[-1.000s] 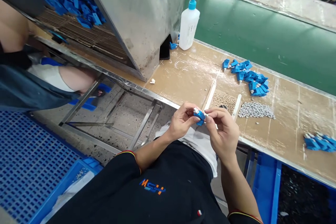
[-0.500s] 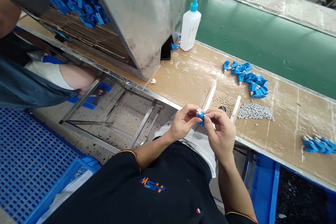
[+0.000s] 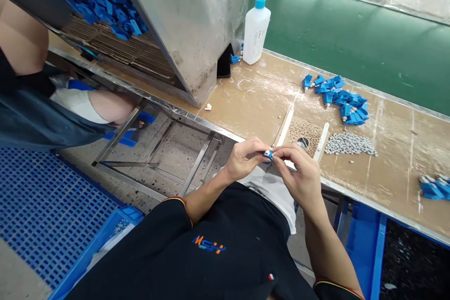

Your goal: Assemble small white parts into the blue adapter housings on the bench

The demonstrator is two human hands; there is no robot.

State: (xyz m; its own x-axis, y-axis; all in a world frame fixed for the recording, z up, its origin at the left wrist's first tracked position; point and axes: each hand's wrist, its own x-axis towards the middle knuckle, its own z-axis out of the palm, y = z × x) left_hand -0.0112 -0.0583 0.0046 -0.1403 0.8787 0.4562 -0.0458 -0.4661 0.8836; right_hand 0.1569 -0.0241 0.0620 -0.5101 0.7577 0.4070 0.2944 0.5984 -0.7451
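Over the front edge of the bench, a small blue plastic part [image 3: 268,154] with a white piece on top is held between both hands. My left hand [image 3: 245,159] pinches it from the left with thumb and forefinger. At its right side, the thumb and fingertips of my right hand [image 3: 299,173] are closed on the same part. Any tiny piece between those right fingertips is hidden. Just beyond the right hand lie a small round black item [image 3: 303,142] and a patch of tiny brown pieces [image 3: 302,132]. A pile of small grey pieces [image 3: 349,144] is farther right.
Blue parts [image 3: 346,98] lie near the green belt [image 3: 333,42], and more blue parts [image 3: 435,187] at far right. A white bottle [image 3: 256,35] stands beside a metal hopper [image 3: 197,23] holding blue parts. A co-worker's leg [image 3: 105,105] is at left, above a blue crate [image 3: 52,215].
The blue part has tilted between my fingers, its white piece now facing up toward me. My right fingertips sit closer against its side. The view has shifted slightly.
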